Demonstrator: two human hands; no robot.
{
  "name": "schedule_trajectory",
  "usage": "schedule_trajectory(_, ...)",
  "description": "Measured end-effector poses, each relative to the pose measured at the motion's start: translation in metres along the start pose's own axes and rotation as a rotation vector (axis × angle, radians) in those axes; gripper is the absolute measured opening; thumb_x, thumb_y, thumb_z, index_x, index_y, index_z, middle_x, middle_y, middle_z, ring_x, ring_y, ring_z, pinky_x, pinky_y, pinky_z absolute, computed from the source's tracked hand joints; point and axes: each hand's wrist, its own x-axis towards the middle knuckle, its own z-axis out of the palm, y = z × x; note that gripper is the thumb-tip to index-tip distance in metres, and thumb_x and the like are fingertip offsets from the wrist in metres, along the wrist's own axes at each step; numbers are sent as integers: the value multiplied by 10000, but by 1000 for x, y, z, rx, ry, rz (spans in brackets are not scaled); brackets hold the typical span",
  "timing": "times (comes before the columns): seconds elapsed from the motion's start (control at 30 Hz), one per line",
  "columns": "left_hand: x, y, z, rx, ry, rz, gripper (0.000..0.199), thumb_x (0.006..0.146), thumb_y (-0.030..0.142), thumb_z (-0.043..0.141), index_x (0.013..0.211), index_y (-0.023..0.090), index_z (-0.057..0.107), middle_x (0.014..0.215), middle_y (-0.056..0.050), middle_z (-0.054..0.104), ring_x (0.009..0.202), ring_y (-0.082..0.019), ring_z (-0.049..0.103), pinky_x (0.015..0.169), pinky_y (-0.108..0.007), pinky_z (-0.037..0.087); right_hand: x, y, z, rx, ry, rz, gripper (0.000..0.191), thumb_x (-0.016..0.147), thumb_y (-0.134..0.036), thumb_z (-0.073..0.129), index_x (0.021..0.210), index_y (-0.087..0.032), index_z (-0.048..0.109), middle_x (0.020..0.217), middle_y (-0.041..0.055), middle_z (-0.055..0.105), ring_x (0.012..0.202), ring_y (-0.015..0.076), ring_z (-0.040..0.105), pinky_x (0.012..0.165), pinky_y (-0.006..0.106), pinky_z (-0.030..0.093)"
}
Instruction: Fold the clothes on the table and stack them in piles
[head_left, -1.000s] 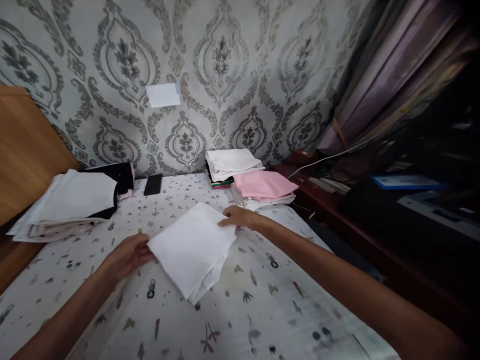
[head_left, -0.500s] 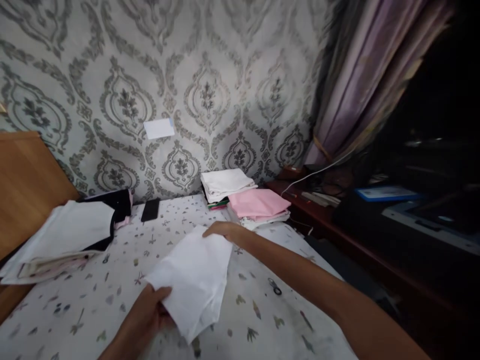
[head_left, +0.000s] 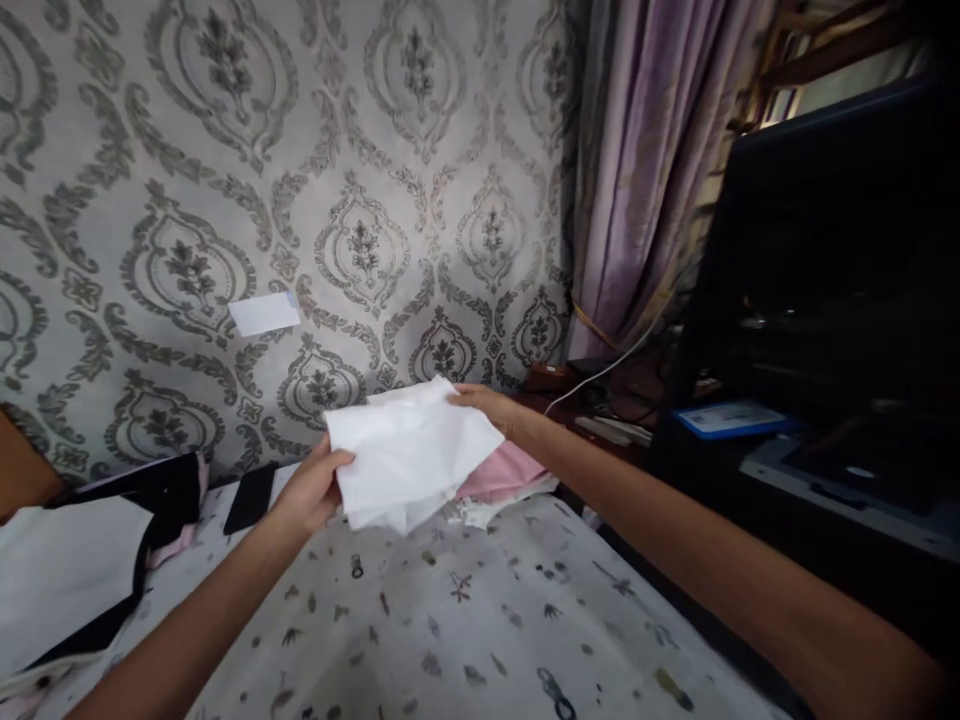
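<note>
A folded white cloth point(head_left: 409, 455) is held up between both hands in front of the stacked clothes at the back of the bed. My left hand point(head_left: 319, 485) grips its left edge, thumb on top. My right hand point(head_left: 480, 400) pinches its upper right corner. Just behind and right of the cloth, a folded pink cloth point(head_left: 506, 472) rests on white fabric. The white stack beside it is mostly hidden by the held cloth.
At the left lie folded white garments point(head_left: 67, 575) and a black one. A dark phone point(head_left: 251, 498) rests near the patterned wall. To the right are a purple curtain point(head_left: 637, 170), a white cable, a blue-edged item point(head_left: 731, 419) and a large black screen.
Both hands have carried the white cloth up and away, toward the stacks at the back. The view has tilted up and turned right.
</note>
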Motion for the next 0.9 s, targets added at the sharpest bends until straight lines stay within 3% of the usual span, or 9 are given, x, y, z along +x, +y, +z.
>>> schedule_trajectory(0.1,66,8,24,60,-43,101,596,594,62,579,1170,219,578,948,-35,734,770,-186,694,646,-264,574,38,-23,-30,-60,116,-62,237,795,-138,689,1031,-161,674,922,62,758,735,166,699,743,301,582)
schedule_trajectory(0.2,128,2,39,253,19,141,577,638,85,542,1194,236,545,965,-32,715,788,-181,692,653,-268,574,79,-21,-51,-157,232,-67,276,828,-145,676,1102,-170,655,958,42,753,762,145,687,753,264,563)
schedule_trajectory(0.3,175,-24,41,418,131,71,566,641,78,548,1196,189,535,952,-78,697,756,-213,685,588,-288,559,112,8,-62,-316,322,32,237,867,-165,662,1101,-129,647,923,41,734,783,158,674,747,278,550)
schedule_trajectory(0.4,203,-55,33,522,226,5,571,658,71,576,1221,137,510,1026,-145,675,798,-247,681,554,-284,534,130,46,-69,-496,343,173,230,917,-265,638,1077,-99,646,989,51,692,859,198,667,769,346,559)
schedule_trajectory(0.5,212,-73,23,585,252,2,571,731,103,580,1284,164,455,1117,-141,653,883,-230,677,578,-242,520,134,65,-74,-646,358,213,311,941,-360,608,1168,-147,616,1144,67,642,966,205,648,820,398,564)
schedule_trajectory(0.63,209,-71,24,627,238,13,556,792,119,557,1325,152,401,1141,-145,639,916,-223,671,600,-243,519,124,52,-69,-843,442,153,303,903,-237,625,1194,-153,623,1185,115,645,1087,260,609,947,411,491)
schedule_trajectory(0.77,188,-69,26,663,261,52,552,875,152,511,1385,130,302,1154,-151,621,961,-217,660,664,-262,532,105,47,-28,-1051,468,-68,447,927,-261,547,1366,-180,523,1490,167,430,1396,351,329,1139,520,255)
schedule_trajectory(0.83,169,-76,19,689,263,79,527,904,167,499,1389,136,295,1145,-137,626,981,-198,650,706,-261,535,96,61,0,-1200,391,-256,493,952,-368,504,1422,-219,477,1577,148,314,1448,364,224,1149,584,177)
schedule_trajectory(0.9,143,-88,5,726,242,97,465,906,177,518,1344,145,366,1128,-129,637,966,-185,650,712,-261,540,91,81,20,-1332,263,-385,519,948,-444,493,1428,-248,482,1577,151,330,1440,381,248,1119,636,184)
